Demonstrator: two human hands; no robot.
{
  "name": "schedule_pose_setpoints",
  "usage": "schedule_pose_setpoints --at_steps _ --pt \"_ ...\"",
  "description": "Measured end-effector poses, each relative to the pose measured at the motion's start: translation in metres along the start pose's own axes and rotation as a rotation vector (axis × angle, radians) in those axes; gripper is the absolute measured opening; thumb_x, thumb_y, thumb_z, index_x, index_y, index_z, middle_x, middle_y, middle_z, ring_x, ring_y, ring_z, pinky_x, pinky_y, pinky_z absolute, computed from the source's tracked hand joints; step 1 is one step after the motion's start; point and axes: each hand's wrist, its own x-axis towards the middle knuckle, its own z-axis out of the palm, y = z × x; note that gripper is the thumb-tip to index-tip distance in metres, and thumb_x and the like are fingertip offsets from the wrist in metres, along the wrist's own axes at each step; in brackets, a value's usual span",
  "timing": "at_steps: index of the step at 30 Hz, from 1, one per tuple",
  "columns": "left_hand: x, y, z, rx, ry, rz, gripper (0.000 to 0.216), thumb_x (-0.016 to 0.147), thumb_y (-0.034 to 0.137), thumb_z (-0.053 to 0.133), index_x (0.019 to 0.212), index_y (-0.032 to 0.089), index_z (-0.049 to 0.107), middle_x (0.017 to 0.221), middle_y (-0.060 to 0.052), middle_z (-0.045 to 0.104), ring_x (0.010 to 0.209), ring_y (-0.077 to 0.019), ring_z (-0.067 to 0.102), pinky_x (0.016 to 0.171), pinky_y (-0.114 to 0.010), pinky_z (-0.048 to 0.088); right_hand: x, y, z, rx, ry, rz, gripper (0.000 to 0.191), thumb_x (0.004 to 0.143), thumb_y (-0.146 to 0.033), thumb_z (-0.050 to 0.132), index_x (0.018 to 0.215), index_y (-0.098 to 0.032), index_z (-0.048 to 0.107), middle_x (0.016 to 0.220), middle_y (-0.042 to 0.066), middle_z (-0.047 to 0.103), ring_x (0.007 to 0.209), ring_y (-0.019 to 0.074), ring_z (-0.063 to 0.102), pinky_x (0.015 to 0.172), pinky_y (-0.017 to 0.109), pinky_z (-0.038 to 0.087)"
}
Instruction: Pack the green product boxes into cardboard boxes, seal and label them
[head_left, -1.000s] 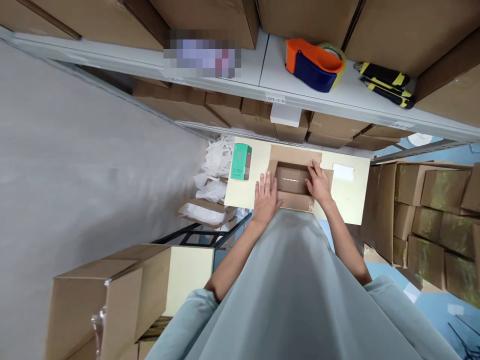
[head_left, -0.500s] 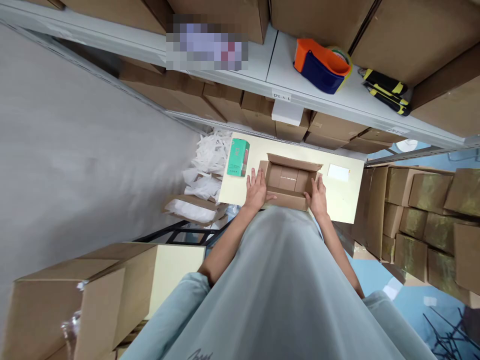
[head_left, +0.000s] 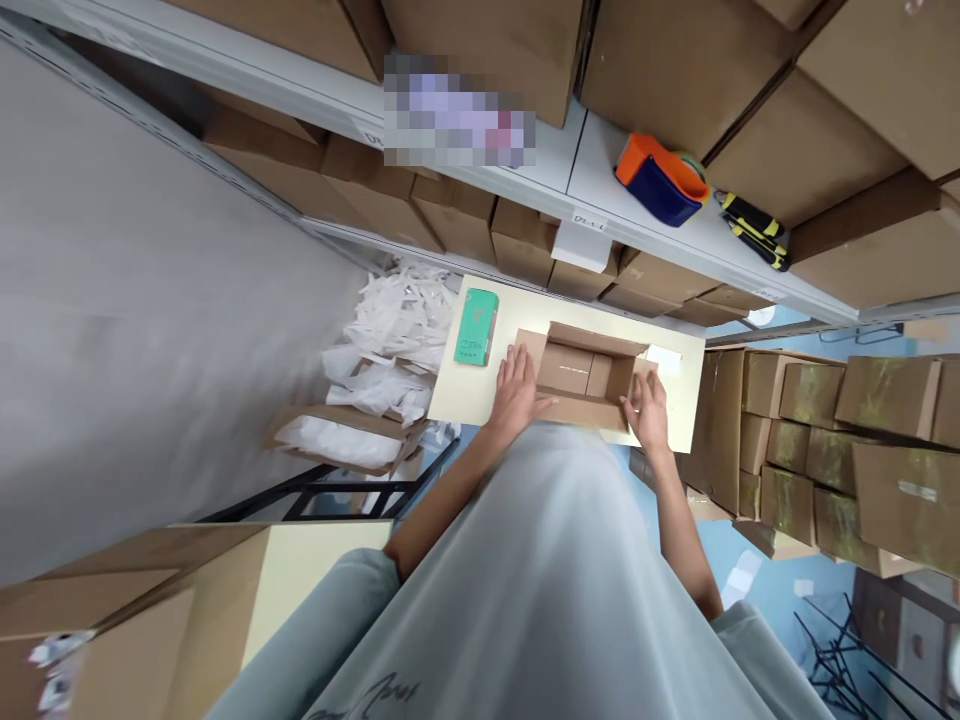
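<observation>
An open cardboard box (head_left: 581,408) stands on the cream tabletop (head_left: 445,396), its flaps folded outward and its inside bare. My left hand (head_left: 514,392) lies with stretched fingers on the left flap, thumb along the front edge. At the opposite end, my right hand (head_left: 648,412) has bent fingers over the right flap and its thumb at the front corner, gripping the cardboard. A green box (head_left: 476,327) lies to the left of the open box. Partly hidden behind the right flap is a white card (head_left: 667,358).
Above the table runs a shelf (head_left: 555,185) with cartons, an orange and blue tape dispenser (head_left: 660,180) and yellow-black cutters (head_left: 752,230). White shredded paper (head_left: 405,315) is heaped at left. Stacked cartons (head_left: 810,425) stand at right.
The box has shifted slightly right and toward me with both hands on it. My right hand's fingers have bent over the right flap. The camera view has turned a little.
</observation>
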Motion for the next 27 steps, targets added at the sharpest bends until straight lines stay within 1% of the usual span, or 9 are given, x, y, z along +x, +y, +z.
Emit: schedule_pose_setpoints --at_steps 3,5,7,10,14,17,22,24,27 --pt "-0.005 -0.002 -0.021 -0.06 0.111 -0.004 0.095 0.104 0.051 0.073 0.177 0.004 0.035 0.189 -0.029 0.025 0.18 -0.0466 0.013 0.145 -0.061 0.017 -0.013 0.0 -0.007 -0.01 0.184 0.117 0.089 0.103 -0.07 0.062 0.168 -0.01 0.05 0.18 0.031 0.04 0.17 0.0457 0.037 0.136 0.068 0.038" --pt "-0.005 -0.005 -0.033 -0.09 0.187 -0.03 0.084 0.106 0.045 0.068 0.175 0.006 0.04 0.187 -0.027 0.031 0.179 -0.0462 0.017 0.144 -0.061 0.021 -0.017 -0.001 -0.009 0.048 0.265 0.256 0.1 0.096 -0.077 0.063 0.165 -0.006 0.05 0.17 0.035 0.052 0.163 0.0477 0.047 0.132 0.066 0.043" --pt "-0.001 -0.01 -0.041 -0.109 0.232 -0.065 0.076 0.105 0.038 0.068 0.171 0.009 0.045 0.177 -0.027 0.049 0.174 -0.0457 0.032 0.141 -0.061 0.03 -0.017 -0.004 -0.01 0.174 0.281 0.444 0.103 0.087 -0.08 0.067 0.159 -0.007 0.056 0.155 0.034 0.067 0.149 0.0469 0.062 0.123 0.061 0.052" --pt "0.011 -0.014 -0.044 -0.129 0.221 -0.124 0.071 0.1 0.028 0.07 0.166 0.012 0.049 0.142 -0.021 0.075 0.146 -0.0426 0.062 0.129 -0.058 0.047 -0.011 -0.013 -0.011 0.335 0.247 0.63 0.095 0.072 -0.083 0.069 0.134 -0.01 0.069 0.122 0.027 0.082 0.117 0.0414 0.078 0.1 0.05 0.061" --pt "0.025 -0.007 -0.045 -0.123 0.171 -0.178 0.062 0.099 0.018 0.066 0.16 0.01 0.055 0.112 -0.015 0.082 0.121 -0.0386 0.073 0.117 -0.054 0.054 -0.003 -0.027 -0.018 0.413 0.199 0.59 0.07 0.065 -0.086 0.066 0.087 -0.019 0.071 0.087 0.018 0.081 0.088 0.0335 0.076 0.081 0.043 0.059" --pt "0.018 0.004 -0.05 -0.133 0.196 -0.168 0.063 0.095 0.014 0.067 0.157 0.013 0.057 0.108 -0.012 0.083 0.119 -0.0364 0.075 0.116 -0.051 0.054 -0.001 -0.039 -0.035 0.439 0.155 0.509 0.058 0.066 -0.079 0.071 0.076 -0.022 0.069 0.082 0.013 0.08 0.086 0.0306 0.074 0.083 0.042 0.056" --pt "-0.041 0.011 -0.065 -0.153 0.373 -0.233 0.06 0.092 0.014 0.068 0.151 0.015 0.064 0.106 -0.009 0.084 0.116 -0.034 0.077 0.113 -0.048 0.055 -0.003 -0.065 -0.073 0.429 0.09 0.292 0.048 0.074 -0.067 0.075 0.083 -0.02 0.076 0.09 0.012 0.084 0.094 0.0324 0.075 0.092 0.044 0.054" --pt "-0.082 0.008 -0.067 -0.165 0.467 -0.326 0.059 0.09 0.015 0.069 0.149 0.017 0.065 0.104 -0.007 0.084 0.112 -0.0326 0.078 0.112 -0.047 0.057 -0.003 -0.078 -0.079 0.448 -0.004 0.196 0.044 0.078 -0.064 0.075 0.086 -0.02 0.078 0.094 0.012 0.084 0.096 0.0323 0.075 0.095 0.044 0.054" --pt "-0.154 0.007 -0.064 -0.166 0.622 -0.509 0.058 0.089 0.019 0.071 0.148 0.02 0.067 0.102 -0.005 0.083 0.11 -0.0315 0.078 0.111 -0.045 0.057 -0.001 -0.103 -0.07 0.478 -0.179 0.076 0.043 0.08 -0.063 0.076 0.086 -0.02 0.077 0.095 0.011 0.084 0.096 0.0317 0.075 0.096 0.045 0.054"
